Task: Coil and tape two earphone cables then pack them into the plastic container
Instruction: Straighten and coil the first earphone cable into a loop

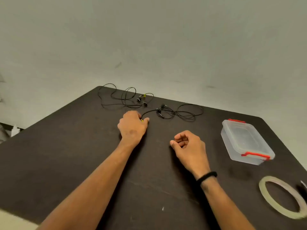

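Two black earphone cables lie loose on the dark table (69, 163). The far earphone cable (123, 98) sprawls near the back edge with a yellow tag. The nearer earphone cable (182, 112) lies to its right, and one end of it runs into my left hand (132, 127), which pinches that end by a yellow bit on the tabletop. My right hand (187, 145) rests on the table with its fingers curled and nothing in it. A clear plastic container (245, 141) with red clips stands shut at the right. A roll of tape (282, 196) lies flat at the near right.
A pale wall rises behind the table's back edge. A dark object (303, 188) shows partly at the right edge beside the tape roll. A black band circles my right wrist. Clutter sits past the table's left edge.
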